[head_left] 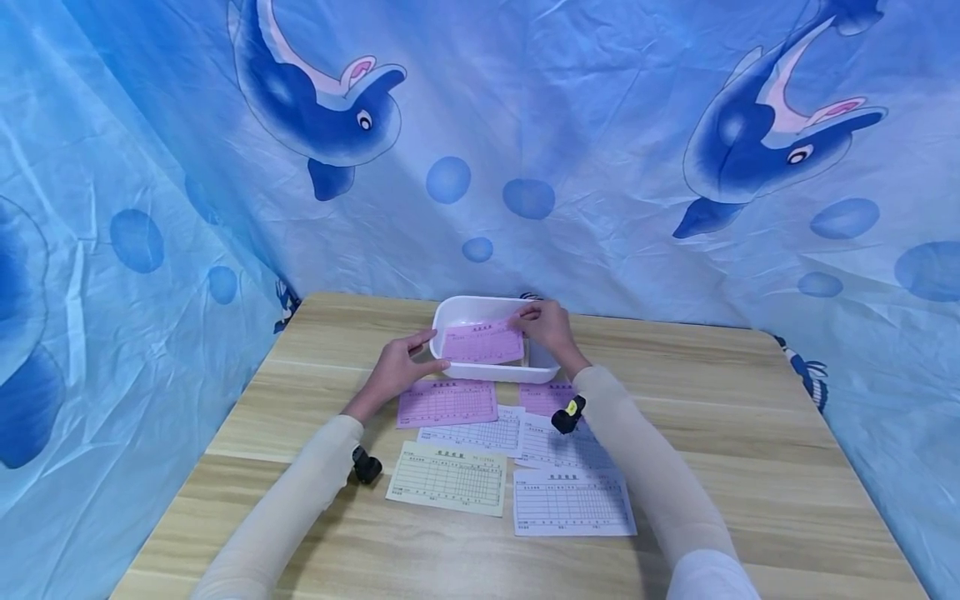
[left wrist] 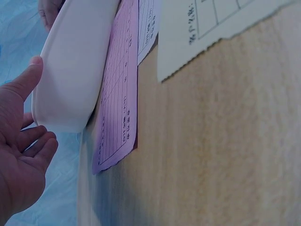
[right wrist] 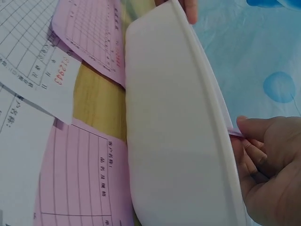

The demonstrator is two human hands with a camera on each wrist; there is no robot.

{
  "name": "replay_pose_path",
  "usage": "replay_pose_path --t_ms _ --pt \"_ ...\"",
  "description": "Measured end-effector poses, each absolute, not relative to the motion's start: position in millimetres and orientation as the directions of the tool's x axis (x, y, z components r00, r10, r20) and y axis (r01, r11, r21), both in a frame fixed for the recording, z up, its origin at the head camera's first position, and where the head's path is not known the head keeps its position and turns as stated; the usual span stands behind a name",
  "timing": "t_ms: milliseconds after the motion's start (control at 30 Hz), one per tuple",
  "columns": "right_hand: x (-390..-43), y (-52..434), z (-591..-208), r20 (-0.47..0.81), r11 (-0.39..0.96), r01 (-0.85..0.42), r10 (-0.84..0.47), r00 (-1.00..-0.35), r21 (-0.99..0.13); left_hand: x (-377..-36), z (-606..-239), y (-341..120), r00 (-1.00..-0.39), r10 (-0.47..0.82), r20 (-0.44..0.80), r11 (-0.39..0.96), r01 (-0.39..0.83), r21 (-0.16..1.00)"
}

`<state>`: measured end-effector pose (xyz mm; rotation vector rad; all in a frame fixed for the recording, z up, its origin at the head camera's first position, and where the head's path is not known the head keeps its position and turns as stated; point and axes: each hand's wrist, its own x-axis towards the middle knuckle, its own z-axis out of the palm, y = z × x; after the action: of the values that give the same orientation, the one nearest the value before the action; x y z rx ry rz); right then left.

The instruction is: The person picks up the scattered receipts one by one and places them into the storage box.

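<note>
A white plastic tray [head_left: 448, 312] stands at the back middle of the wooden table [head_left: 750, 433]. Over it my right hand [head_left: 546, 327] pinches the right edge of a pink form [head_left: 483, 342]; the right wrist view shows my right hand [right wrist: 254, 150] pinching that thin pink edge [right wrist: 234, 133] at the tray's [right wrist: 174, 132] rim. My left hand [head_left: 401, 367] is at the form's left edge with index and thumb spread. In the left wrist view my left hand [left wrist: 28, 122] is relaxed beside the tray [left wrist: 70, 70], with nothing between its fingers.
In front of the tray lie two more pink forms [head_left: 447, 402] [head_left: 546, 397], white forms [head_left: 472, 433] [head_left: 572, 500] and a yellow form [head_left: 447, 477], partly overlapping. A blue dolphin-print cloth [head_left: 525, 167] hangs behind and at both sides.
</note>
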<state>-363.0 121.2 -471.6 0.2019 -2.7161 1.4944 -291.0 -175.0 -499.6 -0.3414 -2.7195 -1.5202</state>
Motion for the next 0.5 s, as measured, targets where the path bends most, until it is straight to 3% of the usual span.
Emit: replay_pose_path --t_ms 500 --pt "-347.9 158.9 -424.6 0.128 0.444 -0.170 -0.123 -0.984 -0.880 -291.0 -497.7 -174.8 -0.975 0.194 0.111 0.504 0.196 0.841"
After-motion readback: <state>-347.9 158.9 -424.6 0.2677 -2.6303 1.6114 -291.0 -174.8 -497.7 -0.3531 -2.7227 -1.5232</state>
